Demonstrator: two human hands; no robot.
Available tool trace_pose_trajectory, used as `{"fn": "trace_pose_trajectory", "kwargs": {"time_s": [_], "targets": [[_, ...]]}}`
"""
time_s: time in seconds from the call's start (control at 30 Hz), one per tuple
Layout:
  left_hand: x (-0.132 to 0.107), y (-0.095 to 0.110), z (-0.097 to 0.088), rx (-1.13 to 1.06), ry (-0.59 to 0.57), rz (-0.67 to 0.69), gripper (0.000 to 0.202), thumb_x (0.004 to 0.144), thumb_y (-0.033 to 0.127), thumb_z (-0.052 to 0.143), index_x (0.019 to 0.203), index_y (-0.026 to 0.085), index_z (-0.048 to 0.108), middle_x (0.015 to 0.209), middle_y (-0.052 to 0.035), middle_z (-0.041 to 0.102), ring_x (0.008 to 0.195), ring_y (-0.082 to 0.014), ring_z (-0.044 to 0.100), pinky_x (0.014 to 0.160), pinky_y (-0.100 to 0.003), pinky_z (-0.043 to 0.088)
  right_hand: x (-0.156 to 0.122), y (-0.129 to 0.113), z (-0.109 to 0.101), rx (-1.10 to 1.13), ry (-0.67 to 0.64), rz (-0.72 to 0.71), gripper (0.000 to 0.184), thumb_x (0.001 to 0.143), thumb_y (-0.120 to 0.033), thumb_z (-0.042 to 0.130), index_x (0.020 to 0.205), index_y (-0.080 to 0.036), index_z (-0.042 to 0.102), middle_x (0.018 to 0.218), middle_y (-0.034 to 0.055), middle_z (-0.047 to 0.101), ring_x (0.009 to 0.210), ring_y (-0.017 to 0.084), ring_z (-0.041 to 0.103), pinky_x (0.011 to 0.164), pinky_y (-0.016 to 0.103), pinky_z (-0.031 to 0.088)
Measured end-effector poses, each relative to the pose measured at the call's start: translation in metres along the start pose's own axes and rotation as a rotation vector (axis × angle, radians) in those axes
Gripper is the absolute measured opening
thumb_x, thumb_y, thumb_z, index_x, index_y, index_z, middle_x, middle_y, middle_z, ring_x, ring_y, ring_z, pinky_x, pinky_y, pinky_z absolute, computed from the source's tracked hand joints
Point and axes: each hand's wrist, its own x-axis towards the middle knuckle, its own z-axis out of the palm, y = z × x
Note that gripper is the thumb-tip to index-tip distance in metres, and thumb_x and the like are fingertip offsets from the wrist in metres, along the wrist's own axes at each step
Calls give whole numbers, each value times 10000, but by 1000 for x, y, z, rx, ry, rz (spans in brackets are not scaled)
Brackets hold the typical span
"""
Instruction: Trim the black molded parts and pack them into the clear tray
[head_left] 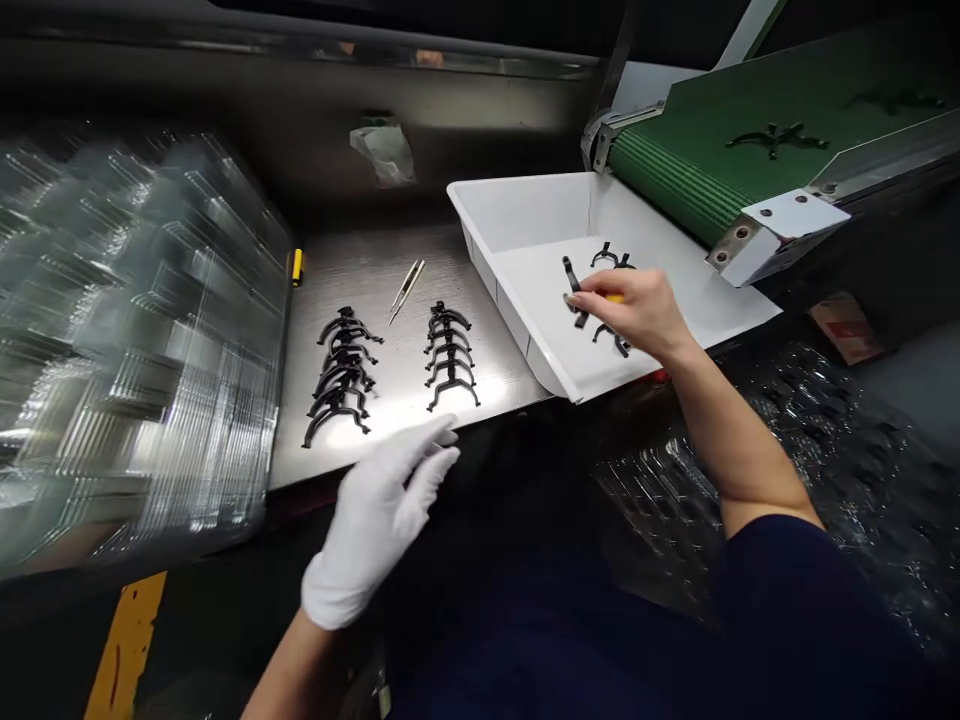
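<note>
My bare right hand [637, 310] reaches into a white tray [517, 215] and is closed on a black plastic part [574, 290]; something yellow shows under the fingers. More black parts [611, 258] lie in the tray beside it. My left hand [382, 515], in a white glove, hovers open with fingers together near the front edge of the metal table [375, 275], holding nothing. Just beyond it lie two rows of black curved parts, the left row [339, 375] and the right row [448, 355].
Tweezers [406, 288] lie on the table behind the rows. A blurred stack of clear plastic trays [127, 340] stands at the left. A green conveyor belt [750, 140] carrying black parts ends above the white tray. Clear plastic trays [810, 420] lie low at the right.
</note>
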Motion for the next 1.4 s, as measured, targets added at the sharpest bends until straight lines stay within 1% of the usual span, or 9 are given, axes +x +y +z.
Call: {"fn": "trace_pose_trajectory", "kwargs": {"time_s": [0.07,0.17,0.3,0.43,0.67,0.8,0.93,1.1,1.4], "targets": [[-14,8,14,-240,-83,-87,333,997,348,553,1305,260,645,1037,-41,745,772,-146,688,717,-268,582,-39,-43,1,423,-111,38,303,847,-470,749,780,-175,755,730,43,693,653,159,617,562,280,480],[-26,12,31,-506,-71,-171,429,1018,445,491,1388,258,601,1084,-65,702,764,-135,641,724,-274,567,-89,-89,32,963,-581,282,328,787,-474,785,702,-160,743,590,10,619,509,111,505,453,242,377],[-40,3,40,-653,-99,-177,538,852,675,630,1151,249,767,990,-69,624,834,-181,603,733,-305,544,-128,-105,99,1485,-973,658,349,702,-458,789,612,-144,663,485,-23,505,405,74,350,400,243,251],[-56,-2,41,-601,101,-280,432,825,630,697,867,214,804,842,-42,579,755,-162,578,671,-286,510,-139,-102,140,1586,-1069,677,307,709,-431,717,609,-168,594,473,-34,451,409,78,320,426,263,264],[-77,-5,46,-494,412,-528,216,877,400,733,881,184,733,783,-16,723,631,-116,635,612,-226,536,-139,-78,154,1570,-659,643,389,662,-284,560,1002,-121,654,774,52,554,706,182,547,663,329,530],[-82,-5,50,-403,443,-438,82,853,264,772,889,205,728,807,9,746,651,-103,669,647,-211,558,-151,-73,154,1371,-419,543,363,749,-182,649,1112,-190,658,928,36,631,842,175,646,831,340,584],[-83,-6,49,-254,386,-311,67,863,169,748,903,213,715,860,8,761,735,-123,717,711,-235,592,-160,-82,146,1033,-140,204,336,890,-165,685,1212,-252,646,1107,55,701,1025,204,684,887,351,607],[-84,-11,49,6,339,-44,164,861,90,716,976,205,696,928,-23,783,832,-160,758,767,-251,620,-153,-84,141,600,-64,-345,391,925,-17,586,1263,-208,632,1106,113,724,1054,237,699,875,389,629],[-90,-21,46,320,205,261,302,861,65,619,1099,235,691,958,-32,799,814,-177,772,722,-249,618,-143,-73,135,426,-153,-437,349,973,-36,477,1286,-148,582,1083,142,714,1043,242,697,879,409,630]]}}
